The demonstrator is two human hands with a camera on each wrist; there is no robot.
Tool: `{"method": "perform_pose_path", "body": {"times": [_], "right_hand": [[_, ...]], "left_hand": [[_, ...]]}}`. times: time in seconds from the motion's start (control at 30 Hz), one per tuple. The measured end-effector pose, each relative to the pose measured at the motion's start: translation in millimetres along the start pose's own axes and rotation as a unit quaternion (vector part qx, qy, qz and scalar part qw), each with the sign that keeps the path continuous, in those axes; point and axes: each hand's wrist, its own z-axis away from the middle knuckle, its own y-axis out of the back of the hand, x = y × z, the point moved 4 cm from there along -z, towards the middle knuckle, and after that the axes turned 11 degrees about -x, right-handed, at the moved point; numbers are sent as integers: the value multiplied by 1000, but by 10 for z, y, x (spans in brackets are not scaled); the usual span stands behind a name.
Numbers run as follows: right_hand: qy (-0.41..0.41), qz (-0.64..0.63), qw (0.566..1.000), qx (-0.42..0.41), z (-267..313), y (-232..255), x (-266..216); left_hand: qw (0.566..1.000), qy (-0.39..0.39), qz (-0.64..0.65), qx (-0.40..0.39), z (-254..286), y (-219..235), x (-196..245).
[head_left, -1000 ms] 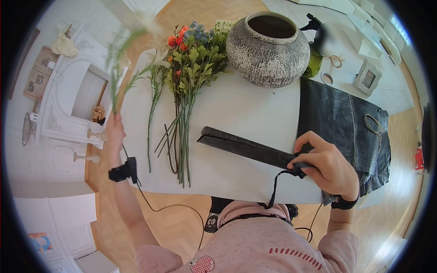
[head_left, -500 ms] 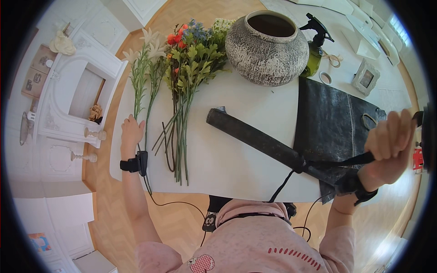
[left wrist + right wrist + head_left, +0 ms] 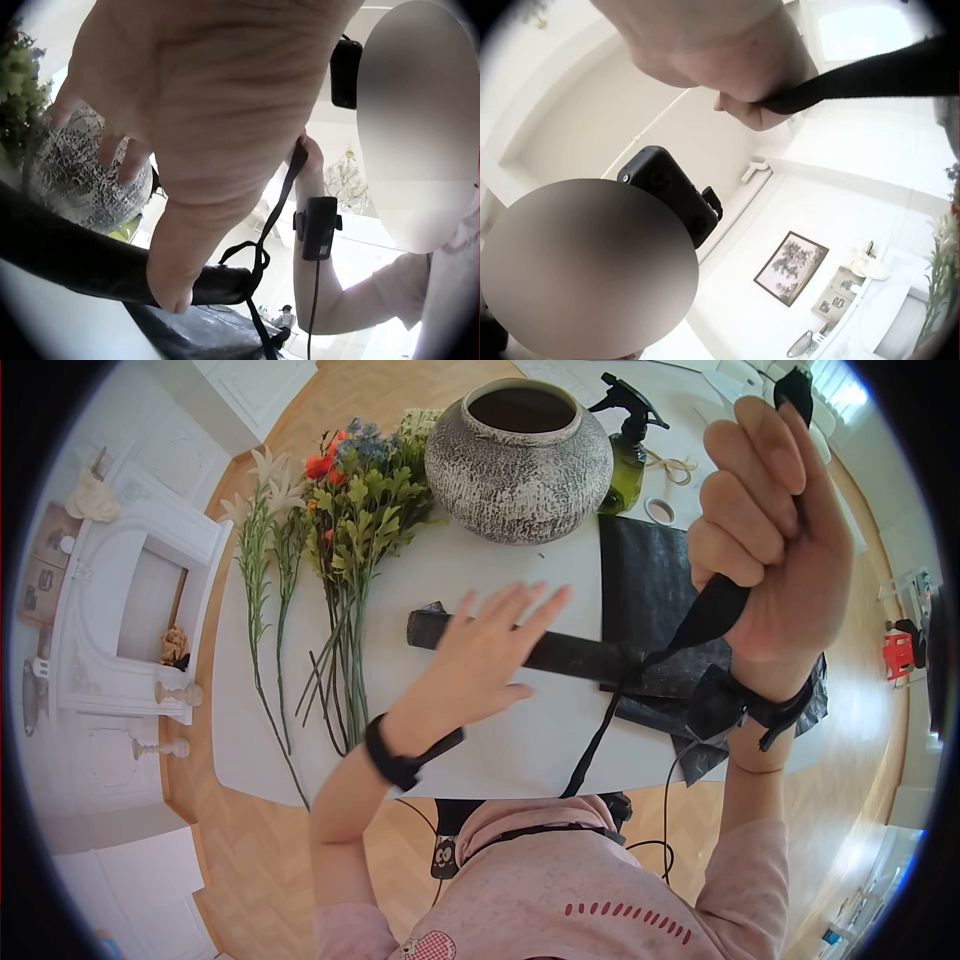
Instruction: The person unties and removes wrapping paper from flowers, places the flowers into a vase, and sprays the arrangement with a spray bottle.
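Note:
My right hand (image 3: 778, 545) is raised at the right, fingers curled around a black strap (image 3: 708, 612). The strap runs down to one end of a narrow black roll (image 3: 572, 657) on the white table, where it loops around it. A loose tail of strap hangs toward the table's front edge. My left hand (image 3: 478, 660) is spread over the roll's middle, palm down with straight fingers. In the left wrist view, its thumb overlaps the roll (image 3: 90, 266). White lilies (image 3: 272, 490) on long green stems lie at the left.
Red and blue flowers with leafy stems (image 3: 368, 500) lie beside the lilies. A textured grey vase (image 3: 520, 475) stands at the back, with a green spray bottle (image 3: 627, 460) and a tape roll (image 3: 659, 510) to its right. A black sheet (image 3: 640, 575) lies behind the roll's right end.
My left hand has laid the lily stem down with the other flowers and come right, over the roll. My right hand has drawn the strap out from the roll and up.

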Motion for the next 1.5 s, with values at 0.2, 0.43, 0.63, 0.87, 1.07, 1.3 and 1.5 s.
{"method": "perform_pose_path", "body": {"times": [0.2, 0.43, 0.63, 0.87, 1.07, 1.3, 1.5], "right_hand": [[60, -42, 997, -7, 78, 14, -1001], [87, 179, 967, 157, 835, 239, -2190], [-394, 468, 778, 143, 712, 151, -252], [-430, 448, 780, 72, 548, 320, 367], [-421, 469, 776, 18, 630, 563, 530], [-424, 238, 865, 126, 658, 586, 500], [-406, 37, 907, 105, 794, 758, 796]], "left_hand": [[982, 28, 116, -146, -239, -279, -116], [938, -39, 338, 63, -133, 272, -122], [736, -92, 662, 108, -375, 224, 189], [676, -35, 722, 143, -553, -7, 248], [750, -27, 649, 124, -520, -86, 109], [617, -19, 782, 85, -444, 25, -6], [656, -42, 737, 159, -408, 184, 107]]}}
